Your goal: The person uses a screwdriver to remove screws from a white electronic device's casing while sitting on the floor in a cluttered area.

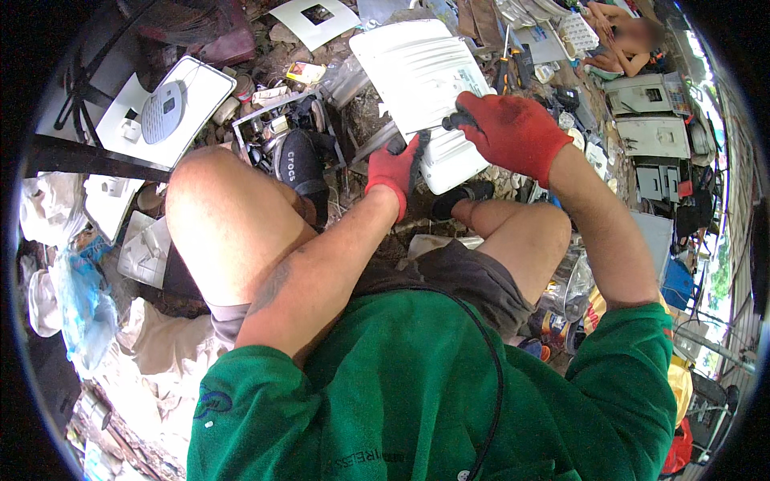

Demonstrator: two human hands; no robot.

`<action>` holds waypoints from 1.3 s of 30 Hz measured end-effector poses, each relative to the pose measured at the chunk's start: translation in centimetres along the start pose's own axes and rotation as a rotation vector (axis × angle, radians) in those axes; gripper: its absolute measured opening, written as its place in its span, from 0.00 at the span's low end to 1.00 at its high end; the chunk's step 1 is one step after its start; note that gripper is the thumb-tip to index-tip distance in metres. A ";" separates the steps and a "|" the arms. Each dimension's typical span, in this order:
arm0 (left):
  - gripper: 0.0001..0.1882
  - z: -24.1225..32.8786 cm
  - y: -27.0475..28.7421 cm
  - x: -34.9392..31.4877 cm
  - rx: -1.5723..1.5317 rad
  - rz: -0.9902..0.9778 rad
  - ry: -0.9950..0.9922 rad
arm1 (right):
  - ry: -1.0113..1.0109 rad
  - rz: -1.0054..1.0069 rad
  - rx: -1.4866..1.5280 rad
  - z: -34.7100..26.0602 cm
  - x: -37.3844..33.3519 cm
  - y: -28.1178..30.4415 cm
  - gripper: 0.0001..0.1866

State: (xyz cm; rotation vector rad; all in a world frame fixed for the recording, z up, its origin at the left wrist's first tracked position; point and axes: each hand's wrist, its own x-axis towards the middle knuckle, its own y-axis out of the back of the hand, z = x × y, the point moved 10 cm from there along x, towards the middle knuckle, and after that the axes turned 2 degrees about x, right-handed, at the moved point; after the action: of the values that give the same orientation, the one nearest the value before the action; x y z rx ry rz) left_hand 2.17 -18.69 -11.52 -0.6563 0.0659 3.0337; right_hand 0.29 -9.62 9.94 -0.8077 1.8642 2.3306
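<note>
A white ribbed plastic casing panel (417, 72) lies tilted between my knees. My left hand (393, 170), in a red glove, grips the panel's near edge. Above the panel's right part, my right hand (513, 132), also red-gloved, is closed around a black-handled tool (454, 120) whose tip touches the panel. Whether the tool is a screwdriver I cannot tell; its shaft is hidden by the glove.
Scrap parts cover the ground: a white panel with a round grey disc (164, 108) far left, a black clog (301, 164) by my left knee, white appliance casings (654, 120) at right. Another person (626, 40) sits at the top right. Plastic bags (76, 305) lie at left.
</note>
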 end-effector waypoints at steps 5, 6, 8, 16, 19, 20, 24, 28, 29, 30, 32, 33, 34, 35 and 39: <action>0.26 -0.5 -0.6 -0.1 -0.097 -0.031 0.092 | 0.458 0.425 0.272 -1.3 -1.3 2.6 0.18; 0.26 -0.2 -0.4 -0.2 -0.115 -0.021 0.092 | 0.382 0.421 0.325 -0.8 -1.2 2.5 0.18; 0.25 0.3 -0.4 -0.8 -0.121 -0.044 0.090 | 0.159 0.273 0.329 0.3 -0.3 1.1 0.20; 0.23 1.3 -0.1 -1.2 -0.045 -0.068 0.093 | 0.220 0.266 0.319 -1.8 -0.5 2.6 0.24; 0.23 1.0 0.1 -1.1 0.015 -0.059 0.124 | -0.103 0.062 0.314 -0.3 -0.2 1.4 0.25; 0.23 0.7 0.0 -0.9 -0.024 -0.067 0.120 | -0.128 0.047 0.219 -0.2 0.1 1.3 0.25; 0.24 1.3 -0.4 -1.0 -0.089 -0.083 0.030 | 0.339 0.380 0.250 -2.5 -1.1 3.7 0.24; 0.22 0.3 -0.8 -0.2 -0.098 -0.083 0.037 | -0.022 0.191 0.318 -0.4 -0.1 1.8 0.25; 0.21 0.2 -0.8 -0.3 -0.079 -0.084 0.057 | -0.057 0.160 0.253 -0.2 0.2 1.4 0.25; 0.21 0.4 -0.7 -0.5 -0.062 -0.087 0.073 | -0.095 0.131 0.185 0.1 0.4 1.3 0.26; 0.21 0.6 -0.8 -0.5 -0.088 -0.085 0.020 | -0.006 0.154 0.138 -0.5 0.4 1.7 0.25; 0.21 0.8 -0.7 -0.5 -0.102 -0.081 -0.006 | 0.124 0.206 0.158 -1.2 0.0 2.1 0.24; 0.21 0.8 -0.7 -0.5 -0.118 -0.073 -0.016 | 0.253 0.257 0.177 -2.2 -0.4 2.5 0.23; 0.21 0.9 -0.9 -0.6 -0.134 -0.065 -0.025 | 0.297 0.314 0.238 -2.4 -0.5 2.8 0.23; 0.22 2.0 -0.7 -1.3 -0.126 -0.058 -0.062 | -0.011 0.196 0.256 -1.1 0.0 2.2 0.22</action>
State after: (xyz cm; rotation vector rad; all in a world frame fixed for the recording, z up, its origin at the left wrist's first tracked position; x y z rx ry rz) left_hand 2.61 -17.89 -9.16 -0.5601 -0.1451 3.0180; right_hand -0.09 -11.20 11.75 -0.6076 2.2684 2.1241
